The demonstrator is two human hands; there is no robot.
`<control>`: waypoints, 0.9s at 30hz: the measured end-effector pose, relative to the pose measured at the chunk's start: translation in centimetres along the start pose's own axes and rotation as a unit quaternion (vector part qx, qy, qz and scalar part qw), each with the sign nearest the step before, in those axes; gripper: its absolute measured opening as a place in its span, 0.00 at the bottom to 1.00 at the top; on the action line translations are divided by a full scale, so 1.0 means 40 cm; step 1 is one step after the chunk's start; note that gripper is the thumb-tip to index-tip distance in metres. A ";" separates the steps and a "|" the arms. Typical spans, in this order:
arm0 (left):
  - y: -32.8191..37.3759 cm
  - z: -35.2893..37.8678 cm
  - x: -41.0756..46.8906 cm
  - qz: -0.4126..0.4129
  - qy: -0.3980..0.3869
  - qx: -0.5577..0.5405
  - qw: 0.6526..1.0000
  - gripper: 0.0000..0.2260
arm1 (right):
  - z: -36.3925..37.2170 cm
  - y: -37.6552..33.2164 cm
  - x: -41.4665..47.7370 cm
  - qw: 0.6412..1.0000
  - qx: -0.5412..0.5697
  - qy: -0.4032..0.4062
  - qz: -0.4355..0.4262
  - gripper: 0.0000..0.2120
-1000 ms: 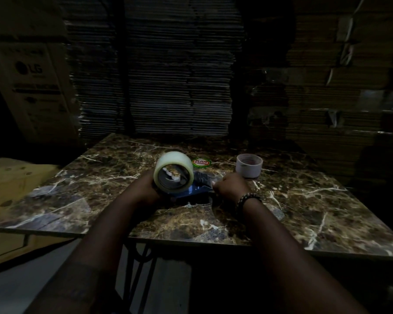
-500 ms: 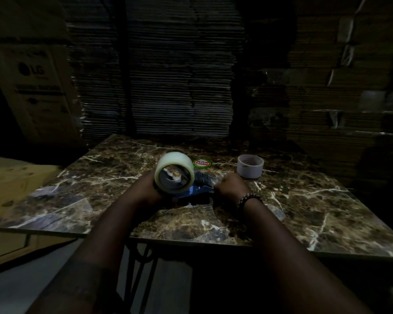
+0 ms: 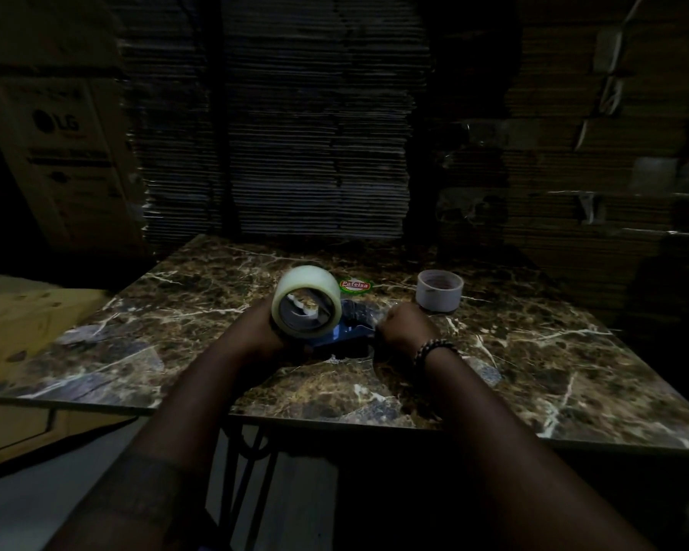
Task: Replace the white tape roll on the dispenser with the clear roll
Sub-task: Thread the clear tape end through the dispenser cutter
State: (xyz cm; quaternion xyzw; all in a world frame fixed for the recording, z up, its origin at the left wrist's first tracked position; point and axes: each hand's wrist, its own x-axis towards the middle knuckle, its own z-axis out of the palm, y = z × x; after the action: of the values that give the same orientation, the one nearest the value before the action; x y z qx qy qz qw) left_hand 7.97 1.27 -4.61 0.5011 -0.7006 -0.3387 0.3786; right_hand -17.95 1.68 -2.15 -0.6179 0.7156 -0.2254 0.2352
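Observation:
The clear tape roll stands on edge, its open core facing me, at the left end of the blue tape dispenser on the marble table. My left hand grips the roll and dispenser from the left. Closed on the dispenser's right end is my right hand, with a beaded bracelet on its wrist. The white tape roll lies flat on the table, behind and to the right of my right hand, apart from it.
A small red and green sticker lies on the table just behind the clear roll. Stacks of flattened cardboard rise behind the table. A printed carton stands at the left and a wooden crate beside the table.
Both hands, the clear roll and the dispenser stay almost where they were. The view has shifted slightly.

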 end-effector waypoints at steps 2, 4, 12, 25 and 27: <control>-0.002 -0.003 0.000 0.020 -0.003 -0.008 1.000 0.39 | 0.003 -0.001 -0.002 1.000 -0.004 0.006 -0.011 0.13; 0.001 0.000 -0.008 0.031 0.000 0.003 1.000 0.40 | 0.004 -0.002 -0.004 1.000 -0.002 0.014 -0.012 0.15; 0.012 0.004 -0.019 -0.001 0.008 -0.004 1.000 0.31 | 0.005 -0.009 -0.017 1.000 -0.006 0.013 -0.011 0.12; 0.005 0.002 -0.006 -0.006 0.004 -0.005 1.000 0.26 | 0.007 -0.010 -0.014 0.999 -0.019 0.018 -0.021 0.10; 0.003 0.001 -0.004 -0.001 0.007 -0.006 1.000 0.26 | 0.008 -0.012 -0.016 0.999 -0.034 0.014 -0.028 0.10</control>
State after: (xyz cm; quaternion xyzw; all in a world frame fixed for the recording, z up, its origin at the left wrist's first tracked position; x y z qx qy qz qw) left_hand 7.91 1.46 -4.56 0.5018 -0.6958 -0.3397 0.3857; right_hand -17.30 2.25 -2.05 -0.6423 0.7082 -0.2163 0.1980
